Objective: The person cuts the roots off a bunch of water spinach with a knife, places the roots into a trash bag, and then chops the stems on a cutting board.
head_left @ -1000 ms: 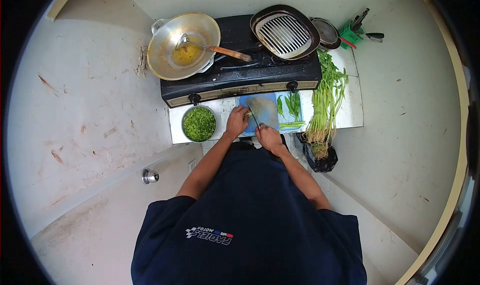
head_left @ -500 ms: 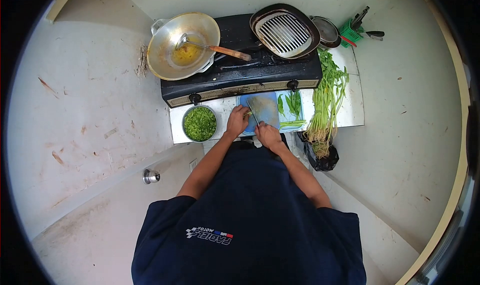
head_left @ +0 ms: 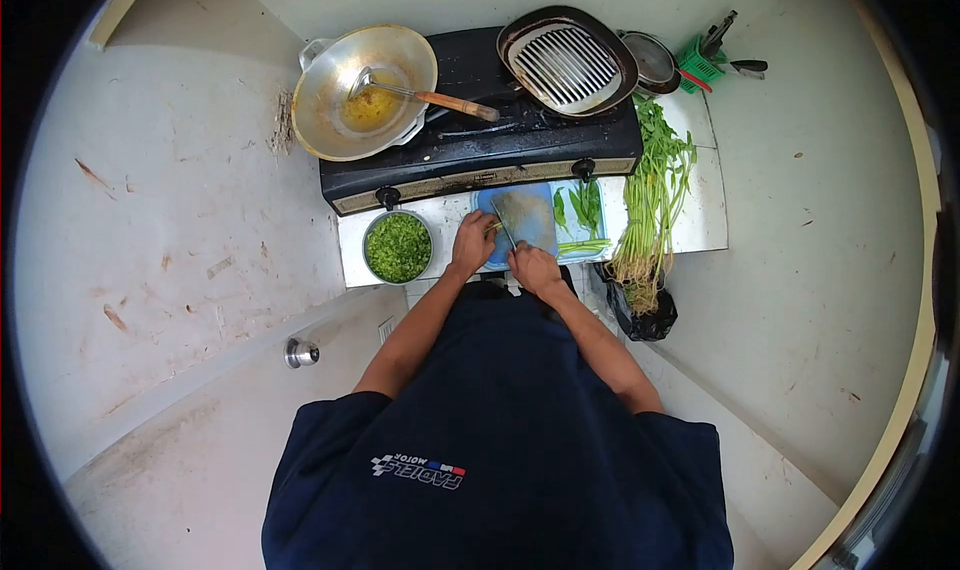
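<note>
Shifted slightly up and left since a second ago: right hand [head_left: 535, 270] with the thin steel knife [head_left: 503, 227], blade angled across the round blue plastic cutting board [head_left: 530, 218]. Left hand [head_left: 472, 245] pressed down on the board's near left edge, fingers curled in a closed grip over short green stems [head_left: 493, 227] just beside the blade. Right grip wrapped tight round the knife handle. Just left of the left hand, on the white tiled bench [head_left: 700, 220], a round steel bowl [head_left: 398, 248] heaped with finely chopped greens. Right of the board, a few loose green leaves and stalks [head_left: 583, 215], then a long bundle of leafy greens with pale roots [head_left: 650, 205] hanging over a black bag [head_left: 640, 320]. Behind the board, a black two-burner gas stove [head_left: 480, 155] carrying a metal wok with yellow oil [head_left: 365, 90] and wooden-handled ladle [head_left: 430, 97], plus a dark square grill pan [head_left: 568, 62].
</note>
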